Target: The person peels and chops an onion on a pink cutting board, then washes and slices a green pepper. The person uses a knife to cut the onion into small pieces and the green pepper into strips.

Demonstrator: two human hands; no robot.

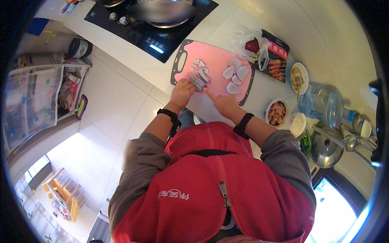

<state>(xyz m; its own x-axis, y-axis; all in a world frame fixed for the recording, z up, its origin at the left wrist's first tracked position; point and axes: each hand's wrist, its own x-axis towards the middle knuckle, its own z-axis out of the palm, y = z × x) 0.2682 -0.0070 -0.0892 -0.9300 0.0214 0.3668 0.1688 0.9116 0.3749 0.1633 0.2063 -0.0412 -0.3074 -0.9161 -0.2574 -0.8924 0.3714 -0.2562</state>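
A pink cutting board [216, 57] with a dark rim lies on the counter before me. My left hand [183, 91] holds a small bundle of onion strips [198, 82] at the board's near left edge, fingertips against them. My right hand [224, 103] is just to the right, its index finger stretched out to the near end of the strips. Its other fingers are curled under, and whether they grip something is hidden. Past the strips lie small cut onion pieces [199, 63]. Several larger curved onion pieces [233, 88] sit on the board's right side.
A black cooktop [133, 36] with a pan [167, 25] adjoins at the upper left. A plastic bag [240, 39] with a red onion [252, 45] overlaps a printed food packet [275, 66]. Rightward stand a bowl of meat [277, 114], a bowl with a spoon [296, 76] and a water jug [326, 103].
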